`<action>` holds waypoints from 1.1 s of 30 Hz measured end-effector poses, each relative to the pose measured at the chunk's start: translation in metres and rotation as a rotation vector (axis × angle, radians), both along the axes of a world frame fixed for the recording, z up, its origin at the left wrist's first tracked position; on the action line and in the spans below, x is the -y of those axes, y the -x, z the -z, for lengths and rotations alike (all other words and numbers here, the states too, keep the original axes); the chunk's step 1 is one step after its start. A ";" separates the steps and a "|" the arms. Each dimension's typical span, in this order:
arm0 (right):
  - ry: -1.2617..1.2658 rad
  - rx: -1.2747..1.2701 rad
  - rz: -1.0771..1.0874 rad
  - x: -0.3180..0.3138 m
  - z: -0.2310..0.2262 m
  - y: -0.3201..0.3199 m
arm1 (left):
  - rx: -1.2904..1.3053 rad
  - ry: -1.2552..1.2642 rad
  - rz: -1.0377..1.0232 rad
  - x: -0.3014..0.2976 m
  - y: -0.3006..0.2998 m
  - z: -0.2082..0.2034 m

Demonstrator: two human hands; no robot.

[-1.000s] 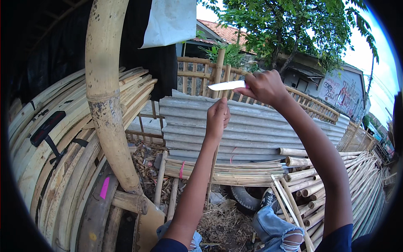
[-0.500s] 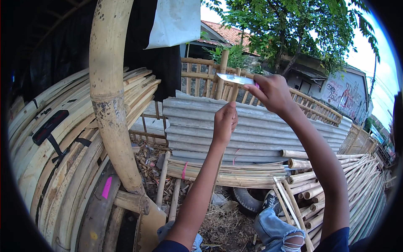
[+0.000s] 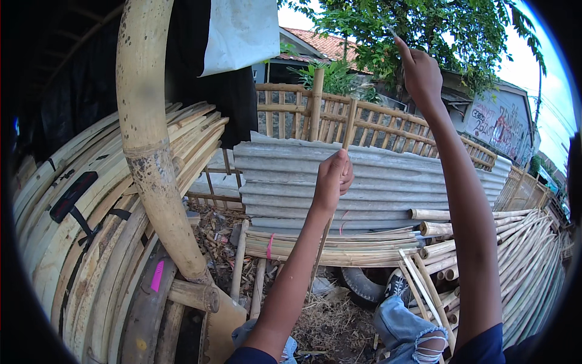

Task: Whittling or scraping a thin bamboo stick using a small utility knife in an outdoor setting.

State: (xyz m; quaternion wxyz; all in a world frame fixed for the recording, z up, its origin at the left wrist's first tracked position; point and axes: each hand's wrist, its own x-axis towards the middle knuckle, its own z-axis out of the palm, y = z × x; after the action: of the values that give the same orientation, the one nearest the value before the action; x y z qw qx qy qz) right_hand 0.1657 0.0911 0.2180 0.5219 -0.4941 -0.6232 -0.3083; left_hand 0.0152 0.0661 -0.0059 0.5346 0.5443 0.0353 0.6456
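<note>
My left hand (image 3: pixel 334 181) is closed around a thin bamboo strip (image 3: pixel 350 124) held nearly upright in front of me. The strip's top end sticks up above my fist, and its lower part runs down behind my forearm toward the ground. High on the right, my right hand (image 3: pixel 421 76) is closed on a knife. Only a narrow, thin view of the knife's blade (image 3: pixel 388 25) shows against the leaves, pointing up and left. The knife's handle is hidden in my fist. Blade and strip are well apart.
A thick bamboo post (image 3: pixel 145 121) rises at left before stacked split bamboo (image 3: pixel 91 242). Corrugated sheeting (image 3: pixel 291 176) and a bamboo fence (image 3: pixel 388 124) stand ahead. Bamboo poles (image 3: pixel 509 261) are piled at right. A tyre (image 3: pixel 359 284) lies near my foot, beside bundled strips (image 3: pixel 339 249).
My right hand has lifted the knife up and to the right, away from the strip's top. My left hand keeps its hold on the strip. The view has shifted slightly.
</note>
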 end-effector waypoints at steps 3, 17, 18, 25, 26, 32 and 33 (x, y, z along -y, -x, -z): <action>0.048 -0.032 -0.162 0.006 0.004 -0.006 | 0.005 -0.006 -0.054 0.001 -0.009 0.002; 0.218 0.819 -0.119 0.041 0.121 0.009 | 0.073 0.038 -0.067 -0.004 0.007 0.000; 0.184 0.833 -0.118 0.040 0.120 0.009 | 0.072 0.036 -0.070 -0.004 0.006 0.000; 0.290 0.107 0.097 0.004 0.023 -0.001 | 0.059 0.034 -0.110 -0.006 0.005 -0.001; 0.174 0.057 0.116 0.002 0.002 -0.015 | 0.066 0.005 -0.073 -0.006 0.004 -0.002; 0.877 -0.298 -0.845 0.054 0.116 0.035 | 0.088 0.045 -0.203 -0.016 0.038 0.009; 1.052 -0.237 -0.864 0.084 0.144 0.052 | 0.110 0.039 -0.198 -0.020 0.047 0.009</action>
State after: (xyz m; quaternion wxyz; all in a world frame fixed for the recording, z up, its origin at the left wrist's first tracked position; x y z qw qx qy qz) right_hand 0.1138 0.0073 0.0740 0.3534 -0.4192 -0.7699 0.3266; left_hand -0.0323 0.0859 -0.0146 0.4796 0.4915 0.0723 0.7233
